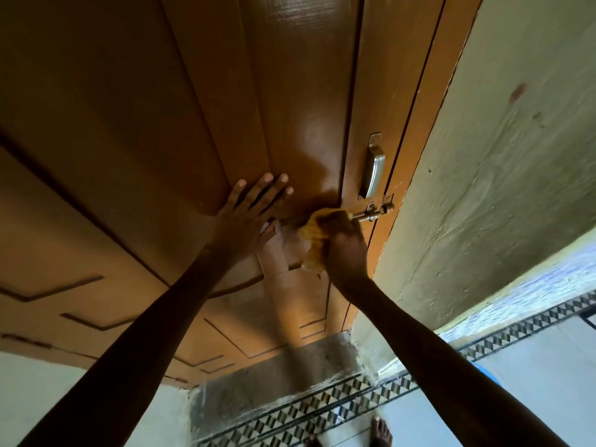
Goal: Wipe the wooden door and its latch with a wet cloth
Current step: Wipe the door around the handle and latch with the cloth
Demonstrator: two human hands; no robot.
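Brown door (306, 75): left hand (248, 214) spread flat, right hand (346, 250) gripping cloth (311, 235) on latch (371, 214).

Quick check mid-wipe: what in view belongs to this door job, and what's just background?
Job: wooden door, latch, yellow cloth gripped by right hand, left hand flat on door.
Background: pull handle, plastered wall, patterned floor tiles, bare foot.

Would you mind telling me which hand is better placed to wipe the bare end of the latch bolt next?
Right. The right hand grips the yellow cloth on the latch bolt, beside its bare end; the left hand lies flat on the door, holding nothing.
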